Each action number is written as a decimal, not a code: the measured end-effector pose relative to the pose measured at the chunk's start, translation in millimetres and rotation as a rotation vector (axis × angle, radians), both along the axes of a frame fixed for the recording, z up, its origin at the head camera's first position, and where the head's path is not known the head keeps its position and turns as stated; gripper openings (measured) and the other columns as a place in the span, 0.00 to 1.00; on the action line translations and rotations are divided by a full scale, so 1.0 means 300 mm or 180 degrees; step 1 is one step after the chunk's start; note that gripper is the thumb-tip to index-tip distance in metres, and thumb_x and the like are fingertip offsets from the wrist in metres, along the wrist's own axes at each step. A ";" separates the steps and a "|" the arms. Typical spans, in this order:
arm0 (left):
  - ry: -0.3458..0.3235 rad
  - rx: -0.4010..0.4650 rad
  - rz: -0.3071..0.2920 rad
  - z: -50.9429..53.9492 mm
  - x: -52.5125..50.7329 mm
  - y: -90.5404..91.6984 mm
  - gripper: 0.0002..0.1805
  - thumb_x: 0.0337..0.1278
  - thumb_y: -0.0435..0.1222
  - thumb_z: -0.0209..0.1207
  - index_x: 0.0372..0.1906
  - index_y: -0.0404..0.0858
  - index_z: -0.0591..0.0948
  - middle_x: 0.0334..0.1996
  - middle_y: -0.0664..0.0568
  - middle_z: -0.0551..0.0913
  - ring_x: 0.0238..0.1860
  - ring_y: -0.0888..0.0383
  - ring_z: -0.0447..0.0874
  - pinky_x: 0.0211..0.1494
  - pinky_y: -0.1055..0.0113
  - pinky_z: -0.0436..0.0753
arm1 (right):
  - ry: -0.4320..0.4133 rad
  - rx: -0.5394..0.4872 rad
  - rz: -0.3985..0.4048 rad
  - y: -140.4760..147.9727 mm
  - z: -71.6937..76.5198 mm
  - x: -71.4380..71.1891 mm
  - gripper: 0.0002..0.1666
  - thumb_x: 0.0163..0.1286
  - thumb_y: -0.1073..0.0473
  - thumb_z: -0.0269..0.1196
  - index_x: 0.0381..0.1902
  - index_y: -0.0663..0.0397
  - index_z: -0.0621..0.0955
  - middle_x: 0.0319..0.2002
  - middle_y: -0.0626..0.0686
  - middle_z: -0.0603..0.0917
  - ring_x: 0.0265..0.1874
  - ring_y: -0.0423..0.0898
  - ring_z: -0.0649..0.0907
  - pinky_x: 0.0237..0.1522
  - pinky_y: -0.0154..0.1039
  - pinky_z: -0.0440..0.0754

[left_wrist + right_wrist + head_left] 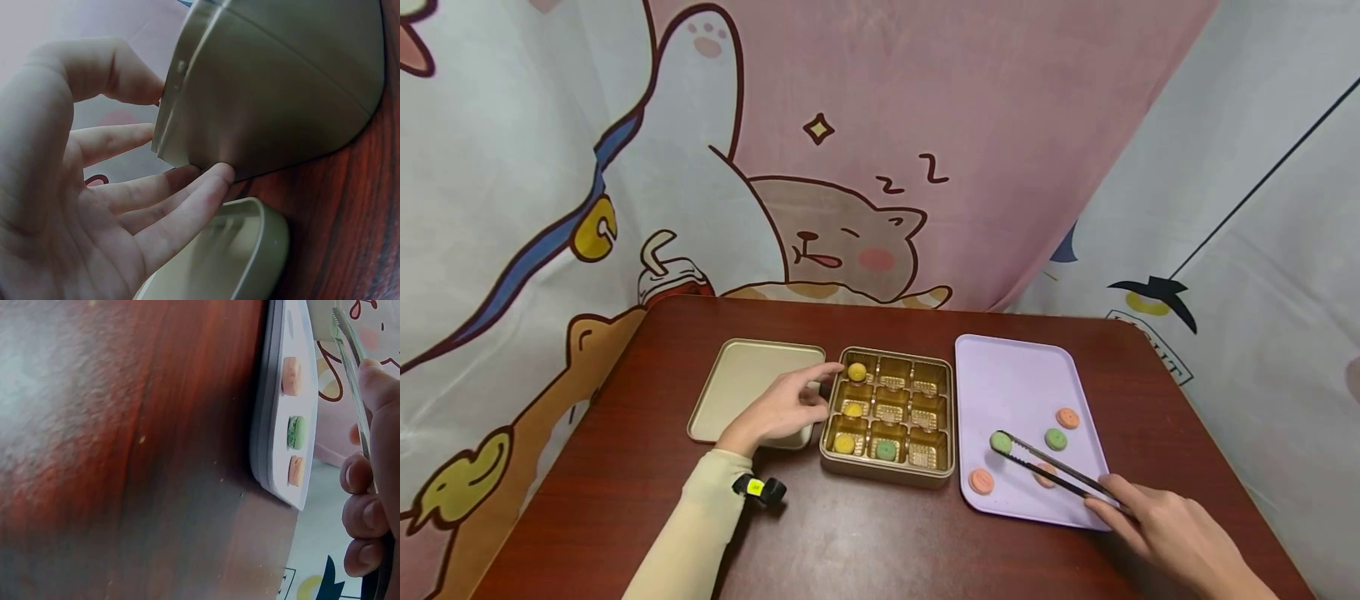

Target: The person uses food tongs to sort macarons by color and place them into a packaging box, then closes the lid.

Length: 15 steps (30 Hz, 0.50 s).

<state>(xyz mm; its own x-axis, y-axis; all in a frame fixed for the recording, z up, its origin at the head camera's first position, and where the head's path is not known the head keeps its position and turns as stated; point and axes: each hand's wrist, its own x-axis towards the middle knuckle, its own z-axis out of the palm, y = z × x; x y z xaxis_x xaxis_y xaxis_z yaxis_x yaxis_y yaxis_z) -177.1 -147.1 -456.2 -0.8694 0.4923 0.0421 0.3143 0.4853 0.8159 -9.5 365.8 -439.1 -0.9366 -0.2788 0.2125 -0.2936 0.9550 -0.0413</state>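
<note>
My right hand point(1180, 529) holds black-handled metal tongs point(1060, 471) over the lilac tray point(1011, 375). A green macaron point(1002, 442) sits between the tong tips. With its fingers extended, my left hand point(786, 404) touches the left side of a gold tin point(887, 473), and its fingertips meet the wall in the left wrist view point(206, 194). The tin's divided insert has yellow macarons point(844, 443) down its left column and a green macaron point(886, 450) in the front middle compartment. Orange macarons point(981, 481) and another green macaron point(1056, 439) lie on the tray.
A gold lid point(737, 375) lies left of the tin, partly behind my left hand. The tray stands just right of the tin on a dark red wooden table point(880, 533). A cartoon-printed cloth point(1000, 125) hangs behind the table.
</note>
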 end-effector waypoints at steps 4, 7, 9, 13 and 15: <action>0.0004 -0.0006 0.0005 0.000 0.001 -0.001 0.41 0.55 0.31 0.64 0.78 0.45 0.71 0.67 0.35 0.78 0.55 0.46 0.87 0.60 0.46 0.84 | 0.0027 -0.0025 0.0007 -0.017 0.011 -0.015 0.16 0.62 0.44 0.76 0.35 0.36 0.77 0.18 0.29 0.64 0.18 0.28 0.62 0.19 0.29 0.62; 0.0006 -0.0010 0.0012 0.000 0.003 -0.002 0.41 0.55 0.31 0.64 0.78 0.45 0.71 0.66 0.35 0.78 0.55 0.46 0.87 0.60 0.46 0.84 | 0.0124 -0.0069 0.0056 -0.028 0.019 -0.028 0.17 0.62 0.45 0.77 0.33 0.35 0.76 0.18 0.29 0.61 0.18 0.28 0.61 0.19 0.29 0.61; 0.0007 -0.0009 0.0008 0.000 0.002 -0.002 0.41 0.55 0.31 0.64 0.78 0.45 0.71 0.66 0.35 0.78 0.55 0.46 0.87 0.60 0.46 0.84 | 0.0191 -0.0099 0.0097 -0.035 0.025 -0.036 0.18 0.61 0.46 0.77 0.33 0.35 0.76 0.17 0.29 0.61 0.17 0.28 0.61 0.19 0.29 0.61; 0.0030 -0.0003 -0.0002 -0.004 0.001 -0.002 0.40 0.55 0.31 0.63 0.77 0.44 0.71 0.66 0.35 0.78 0.54 0.46 0.87 0.59 0.47 0.84 | 0.0285 -0.0106 0.0182 -0.055 0.032 -0.056 0.17 0.60 0.46 0.78 0.35 0.37 0.78 0.18 0.28 0.64 0.18 0.27 0.61 0.18 0.29 0.62; 0.0034 -0.0009 0.0001 -0.005 -0.001 -0.001 0.40 0.55 0.31 0.63 0.77 0.45 0.71 0.66 0.36 0.78 0.55 0.46 0.87 0.59 0.47 0.84 | 0.0347 -0.0127 0.0271 -0.065 0.031 -0.067 0.16 0.59 0.47 0.78 0.36 0.38 0.80 0.18 0.28 0.66 0.18 0.27 0.62 0.18 0.29 0.62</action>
